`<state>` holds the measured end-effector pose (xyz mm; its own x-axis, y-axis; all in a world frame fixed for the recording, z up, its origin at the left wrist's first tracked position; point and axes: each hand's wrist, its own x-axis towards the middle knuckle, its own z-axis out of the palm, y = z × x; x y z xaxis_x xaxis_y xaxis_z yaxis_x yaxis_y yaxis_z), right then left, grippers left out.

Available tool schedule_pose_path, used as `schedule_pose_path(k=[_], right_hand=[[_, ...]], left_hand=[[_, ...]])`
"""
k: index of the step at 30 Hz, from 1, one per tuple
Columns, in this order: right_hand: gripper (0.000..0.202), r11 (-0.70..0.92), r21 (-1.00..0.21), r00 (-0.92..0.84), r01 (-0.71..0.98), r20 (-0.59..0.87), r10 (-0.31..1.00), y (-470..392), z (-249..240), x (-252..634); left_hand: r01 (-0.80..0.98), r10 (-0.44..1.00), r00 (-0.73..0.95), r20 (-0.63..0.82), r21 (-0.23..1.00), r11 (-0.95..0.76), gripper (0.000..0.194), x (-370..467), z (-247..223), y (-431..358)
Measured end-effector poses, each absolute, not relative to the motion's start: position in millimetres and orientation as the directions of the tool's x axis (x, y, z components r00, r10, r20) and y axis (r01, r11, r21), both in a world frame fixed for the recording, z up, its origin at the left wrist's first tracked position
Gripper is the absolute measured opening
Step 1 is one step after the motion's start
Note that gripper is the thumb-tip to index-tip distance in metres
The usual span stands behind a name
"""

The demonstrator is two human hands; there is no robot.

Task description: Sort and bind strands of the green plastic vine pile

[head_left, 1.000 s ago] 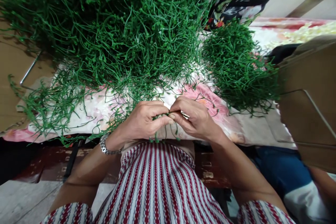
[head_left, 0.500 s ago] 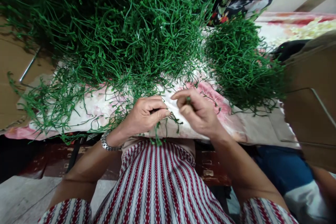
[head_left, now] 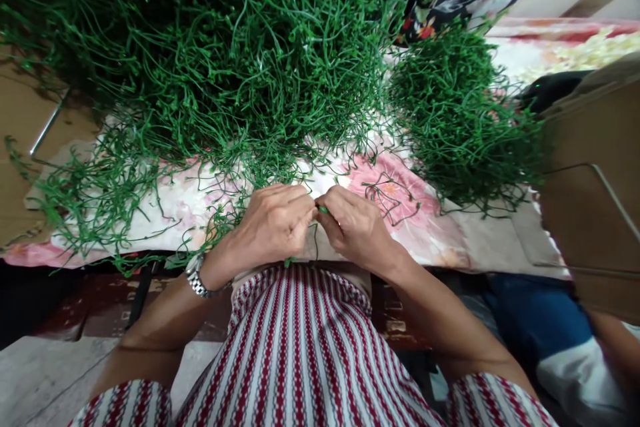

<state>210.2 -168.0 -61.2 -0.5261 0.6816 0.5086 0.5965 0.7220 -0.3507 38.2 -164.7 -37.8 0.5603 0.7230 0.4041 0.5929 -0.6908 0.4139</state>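
From where I stand, the big green heap (head_left: 225, 47) is the largest thing here, a tangle of thin, curly, plastic-looking stems. Under it and out along its near side runs the cloth-covered worktop (head_left: 435, 250), patterned with pink flowers. A cardboard box (head_left: 595, 227) stands well off to the heap's right, and between the two sits a smaller green heap (head_left: 460, 127) of what look like the same stems. A loose scatter (head_left: 110, 193) lies at the heap's near left corner, some of it hanging over the cloth's edge. Just before the heap's near side, the person's two hands meet. The left hand (head_left: 277, 223) is curled in around green strands mostly hidden by the fingers, one tip poking out below. The right hand (head_left: 353, 223) has thumb and finger pinched on a small green piece (head_left: 323, 209), right where the fingertips of both come together. Beyond the right hand, a few dark stems (head_left: 395, 200) lie apart on the cloth. I'd judge this piece is mid-handling and not finished; far more stems lie out of the hands than in them, but I can't tell which pile is done and which is left.
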Motion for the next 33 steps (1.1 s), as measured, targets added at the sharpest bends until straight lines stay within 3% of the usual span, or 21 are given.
schedule_pose_path(k=[2,4,7,9,12,14,18,22,29,33], right_hand=[[0.017,0.741,-0.313,-0.568,0.595,0.489,0.662,-167.9,-59.1,213.8],[0.019,0.787,-0.349,-0.648,0.508,0.447,0.616,-166.2,-53.9,219.2],[0.020,0.769,-0.598,-0.778,0.224,0.366,0.511,-160.8,-45.0,225.5],[0.021,0.603,-0.797,-0.813,0.011,0.344,0.469,-156.3,-42.4,225.6],[0.023,0.321,-0.917,-0.733,-0.238,0.386,0.560,-150.0,-46.0,221.7],[0.024,0.298,-0.910,-0.597,-0.288,0.414,0.687,-146.6,-50.5,221.2],[0.015,0.380,-0.919,-0.329,-0.101,0.392,0.859,-144.5,-54.1,229.6],[0.015,0.389,-0.913,-0.152,0.125,0.370,0.917,-151.4,-45.8,233.0],[0.023,0.563,-0.713,-0.265,0.419,0.497,0.826,-161.3,-40.8,200.6],[0.012,0.609,-0.629,-0.286,0.483,0.544,0.789,-157.6,-49.0,194.8]], left_hand=[[0.586,0.707,0.586,0.396,0.396,-0.707,0.024,37.3,-38.9,-165.6],[0.498,0.666,0.639,0.385,0.453,-0.740,0.025,35.4,-37.7,-166.4],[0.273,0.575,0.709,0.407,0.594,-0.756,0.027,32.8,-33.5,-167.2],[0.151,0.569,0.699,0.432,0.689,-0.709,0.026,32.1,-31.6,-166.5],[0.109,0.691,0.575,0.438,0.796,-0.595,0.020,32.0,-32.3,-162.1],[0.164,0.802,0.461,0.379,0.852,-0.497,0.016,31.7,-34.3,-157.0],[0.144,0.900,0.381,0.211,0.948,-0.283,0.020,30.4,-38.5,-146.7],[0.093,0.926,0.338,0.168,0.973,-0.211,0.020,32.1,-42.3,-142.3],[0.054,0.934,0.176,0.312,0.944,-0.325,0.021,44.4,-39.7,-147.3],[0.040,0.939,0.136,0.315,0.946,-0.323,0.018,48.5,-38.5,-149.5]])
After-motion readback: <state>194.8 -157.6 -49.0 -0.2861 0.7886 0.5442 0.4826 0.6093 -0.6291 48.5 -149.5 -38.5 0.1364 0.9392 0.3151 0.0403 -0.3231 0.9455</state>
